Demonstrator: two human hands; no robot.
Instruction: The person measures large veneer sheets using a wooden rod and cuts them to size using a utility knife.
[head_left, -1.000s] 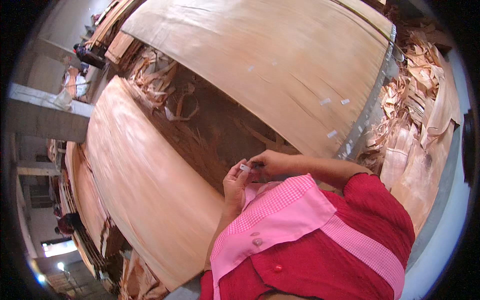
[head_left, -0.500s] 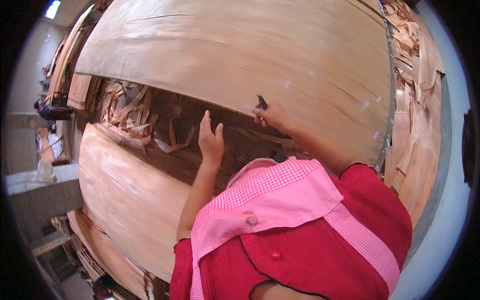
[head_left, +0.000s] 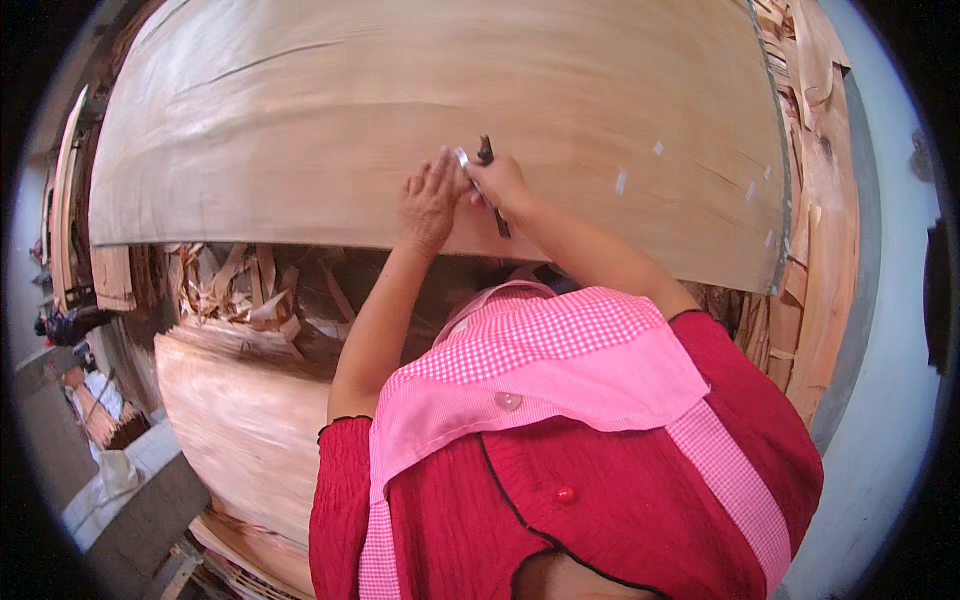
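Observation:
A broad, pale wood veneer sheet (head_left: 330,170) spreads in front of me, with a long crack toward its far left. My left hand (head_left: 428,208) lies over it near the front edge, fingers stretched out and close together. Beside it, my right hand (head_left: 498,185) is closed around a dark, narrow hand tool (head_left: 486,150), whose exact kind I cannot make out. A shiny whitish strip (head_left: 461,158) shows between the two hands; whether it belongs to the tool is unclear. Small white tape pieces (head_left: 621,181) stick to the sheet's right part.
Below the sheet's front edge lie crumpled veneer scraps (head_left: 240,285). A second veneer stack (head_left: 230,410) stands lower at the near left. Long veneer strips (head_left: 825,200) pile along the right, by a pale blue wall (head_left: 900,130). A concrete ledge (head_left: 150,490) is at far left.
Both hands have moved forward from the front edge onto the veneer sheet and come together. The dark tool moved with my right hand. The view has shifted, so the sheet's edge appears lower.

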